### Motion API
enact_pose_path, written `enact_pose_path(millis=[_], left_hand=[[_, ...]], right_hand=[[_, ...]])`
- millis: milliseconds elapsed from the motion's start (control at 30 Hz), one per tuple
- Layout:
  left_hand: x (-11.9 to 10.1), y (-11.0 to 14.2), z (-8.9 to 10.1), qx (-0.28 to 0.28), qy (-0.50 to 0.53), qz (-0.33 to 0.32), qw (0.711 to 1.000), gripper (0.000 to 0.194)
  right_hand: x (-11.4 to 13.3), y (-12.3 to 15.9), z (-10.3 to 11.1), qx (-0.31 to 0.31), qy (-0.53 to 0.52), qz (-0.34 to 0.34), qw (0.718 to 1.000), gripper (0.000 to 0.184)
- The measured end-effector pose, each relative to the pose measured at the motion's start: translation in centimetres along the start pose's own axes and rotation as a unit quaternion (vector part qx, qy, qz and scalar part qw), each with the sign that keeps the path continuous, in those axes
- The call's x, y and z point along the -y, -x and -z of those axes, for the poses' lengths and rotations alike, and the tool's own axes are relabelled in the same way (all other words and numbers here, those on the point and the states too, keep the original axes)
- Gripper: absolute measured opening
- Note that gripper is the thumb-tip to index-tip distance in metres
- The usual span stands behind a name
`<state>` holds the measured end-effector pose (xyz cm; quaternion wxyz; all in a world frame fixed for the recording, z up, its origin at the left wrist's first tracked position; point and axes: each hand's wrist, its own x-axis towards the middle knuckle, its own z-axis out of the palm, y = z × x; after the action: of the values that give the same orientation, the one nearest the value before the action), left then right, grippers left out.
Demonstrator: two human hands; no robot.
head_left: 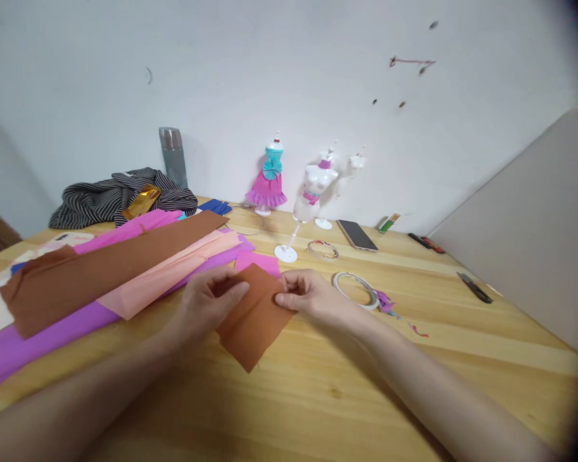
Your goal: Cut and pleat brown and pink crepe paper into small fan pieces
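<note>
Brown square (255,321) I'm holding: thin matt paper, lightly creased, crepe-like. Long brown strip (120,260): same look, dull, crumpled at one end. Peach sheet (173,273): matt, thin, slightly see-through paper. Purple sheet (62,333): matt paper, soft folds. Tabletop (414,391): pale wood, smooth, low sheen, grain and a knot showing. Front mannequin (318,179): smooth white plastic, glossy highlights. Pink skirt (266,185): matt, ruffled hem; paper or cloth, can't tell. Flask (175,163): shiny metal top, duller grey body. Striped cloth (94,200): soft, matt, rumpled. Gold piece (143,201): glossy, foil-like, crinkled. Phone (357,235): smooth dark face. Wall (270,70): matt, mostly smooth, few marks.
</note>
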<state>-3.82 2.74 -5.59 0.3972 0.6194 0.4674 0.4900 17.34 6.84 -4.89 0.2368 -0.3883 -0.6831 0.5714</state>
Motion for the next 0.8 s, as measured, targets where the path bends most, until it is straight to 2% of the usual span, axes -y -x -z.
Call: enact_pose_path(millis=[133, 200, 333, 433, 500, 567, 700, 800], left_hand=[[-0.6, 1.2, 0.5, 0.143, 0.020, -0.109, 0.984, 0.028], [-0.6, 1.3, 0.6, 0.149, 0.036, -0.122, 0.981, 0.033], [0.6, 0.4, 0.2, 0.088, 0.034, -0.007, 0.996, 0.036], [1.5, -0.6, -0.4, 0.128, 0.042, 0.079, 0.988, 0.051], [1.7, -0.8, -0.6, 0.155, 0.043, 0.119, 0.980, 0.049], [1.4, -0.7, -0.7, 0.166, 0.045, 0.146, 0.974, 0.042], [0.5, -0.2, -0.6, 0.176, 0.091, 0.176, 0.964, 0.046], [0.7, -0.1, -0.6, 0.187, 0.065, 0.183, 0.963, 0.042]], right_hand=[[-0.5, -0.4, -0.6, -0.050, -0.026, -0.021, 0.998, 0.034], [-0.3, -0.3, -0.7, -0.047, -0.060, -0.022, 0.997, 0.033], [0.1, 0.0, -1.0, -0.018, -0.125, -0.013, 0.992, 0.031], [0.0, 0.0, -1.3, 0.000, -0.145, -0.001, 0.989, 0.029], [-0.1, -0.1, -1.5, 0.004, -0.150, 0.005, 0.989, 0.029], [-0.2, -0.2, -1.6, 0.001, -0.154, 0.005, 0.988, 0.030], [-0.3, -0.4, -1.7, -0.015, -0.158, -0.002, 0.987, 0.030], [-0.5, -0.5, -1.6, -0.036, -0.160, -0.009, 0.986, 0.032]])
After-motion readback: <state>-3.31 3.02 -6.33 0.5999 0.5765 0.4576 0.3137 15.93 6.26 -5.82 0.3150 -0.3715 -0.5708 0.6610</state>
